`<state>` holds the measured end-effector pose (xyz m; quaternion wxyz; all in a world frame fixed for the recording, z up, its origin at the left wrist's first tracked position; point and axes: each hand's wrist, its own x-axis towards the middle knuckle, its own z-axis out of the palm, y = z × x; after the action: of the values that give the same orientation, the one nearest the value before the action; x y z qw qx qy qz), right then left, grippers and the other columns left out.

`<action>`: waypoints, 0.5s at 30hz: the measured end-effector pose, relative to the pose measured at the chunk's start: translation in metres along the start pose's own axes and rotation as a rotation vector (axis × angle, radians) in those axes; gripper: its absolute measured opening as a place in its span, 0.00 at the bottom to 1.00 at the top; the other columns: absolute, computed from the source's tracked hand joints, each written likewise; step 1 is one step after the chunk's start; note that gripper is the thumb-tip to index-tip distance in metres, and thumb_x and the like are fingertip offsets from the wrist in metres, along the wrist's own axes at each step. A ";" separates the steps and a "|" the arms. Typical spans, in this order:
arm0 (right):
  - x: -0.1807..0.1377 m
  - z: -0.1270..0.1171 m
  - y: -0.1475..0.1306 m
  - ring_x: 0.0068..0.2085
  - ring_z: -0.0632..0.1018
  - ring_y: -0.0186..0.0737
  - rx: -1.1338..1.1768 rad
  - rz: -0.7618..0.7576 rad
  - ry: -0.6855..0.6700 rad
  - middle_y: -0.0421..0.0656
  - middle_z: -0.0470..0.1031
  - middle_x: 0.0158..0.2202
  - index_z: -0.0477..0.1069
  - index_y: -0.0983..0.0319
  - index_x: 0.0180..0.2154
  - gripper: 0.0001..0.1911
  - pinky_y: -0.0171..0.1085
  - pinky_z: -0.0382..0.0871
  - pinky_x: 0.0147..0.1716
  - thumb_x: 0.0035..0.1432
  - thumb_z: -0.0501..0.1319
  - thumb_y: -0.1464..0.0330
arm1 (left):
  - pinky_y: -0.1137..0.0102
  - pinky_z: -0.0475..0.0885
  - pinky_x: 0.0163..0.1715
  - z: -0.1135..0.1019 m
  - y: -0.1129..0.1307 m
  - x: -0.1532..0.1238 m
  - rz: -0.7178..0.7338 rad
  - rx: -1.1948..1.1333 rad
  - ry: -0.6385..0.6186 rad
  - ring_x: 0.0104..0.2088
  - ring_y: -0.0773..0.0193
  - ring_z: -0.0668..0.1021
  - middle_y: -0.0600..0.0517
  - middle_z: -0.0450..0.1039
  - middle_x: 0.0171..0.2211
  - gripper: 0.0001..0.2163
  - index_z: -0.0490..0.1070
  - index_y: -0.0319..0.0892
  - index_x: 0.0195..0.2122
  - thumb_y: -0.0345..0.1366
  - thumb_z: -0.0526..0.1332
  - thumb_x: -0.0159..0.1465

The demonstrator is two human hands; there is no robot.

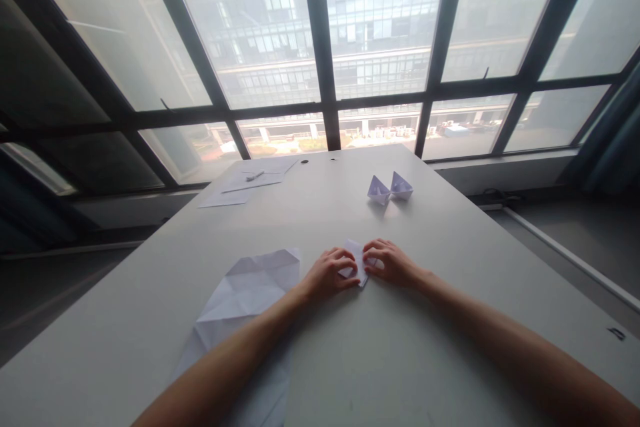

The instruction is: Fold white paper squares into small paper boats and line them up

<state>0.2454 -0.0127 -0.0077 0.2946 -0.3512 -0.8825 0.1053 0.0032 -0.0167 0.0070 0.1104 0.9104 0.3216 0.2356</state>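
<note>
A small folded white paper (pixel 357 255) lies on the white table between my hands. My left hand (pixel 330 273) grips its left side, the fingers curled over it and the thumb at its near edge. On the right side, my right hand (pixel 391 261) has its thumb and fingers bent around the paper's other edge. Parts of the paper are hidden under the fingers. Beyond my hands stand two folded paper boats (pixel 390 188), side by side. Under and beside my left forearm is a large creased sheet of paper (pixel 250 287).
Several flat white sheets (pixel 230 197) lie at the far left of the table (pixel 320 213), with a pen-like item (pixel 255 176) on them. Dark round holes (pixel 305 162) show near the far edge. Tall windows (pixel 380 20) rise behind. A small dark mark (pixel 617 333) is at the right edge.
</note>
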 end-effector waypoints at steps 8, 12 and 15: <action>-0.001 0.004 0.003 0.46 0.76 0.44 -0.054 0.001 0.016 0.45 0.77 0.44 0.78 0.57 0.40 0.07 0.44 0.65 0.49 0.58 0.67 0.68 | 0.62 0.70 0.55 0.005 -0.007 0.000 -0.030 -0.032 0.043 0.50 0.58 0.76 0.49 0.75 0.49 0.07 0.79 0.48 0.43 0.33 0.63 0.66; -0.001 0.004 0.003 0.47 0.76 0.45 -0.043 -0.006 0.036 0.45 0.78 0.46 0.79 0.56 0.40 0.07 0.46 0.65 0.51 0.57 0.68 0.68 | 0.63 0.70 0.57 0.008 -0.011 0.001 -0.038 -0.077 0.024 0.53 0.57 0.75 0.48 0.74 0.53 0.14 0.76 0.47 0.51 0.32 0.63 0.65; -0.001 0.005 0.003 0.48 0.76 0.44 -0.003 -0.045 0.019 0.44 0.78 0.47 0.79 0.53 0.43 0.10 0.44 0.66 0.51 0.59 0.65 0.70 | 0.62 0.68 0.59 0.010 -0.015 0.000 -0.027 -0.071 -0.003 0.57 0.55 0.74 0.47 0.73 0.56 0.12 0.78 0.47 0.49 0.33 0.61 0.66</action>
<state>0.2447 -0.0111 -0.0131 0.3047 -0.3326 -0.8875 0.0939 0.0003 -0.0057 -0.0064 0.1463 0.9017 0.3253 0.2442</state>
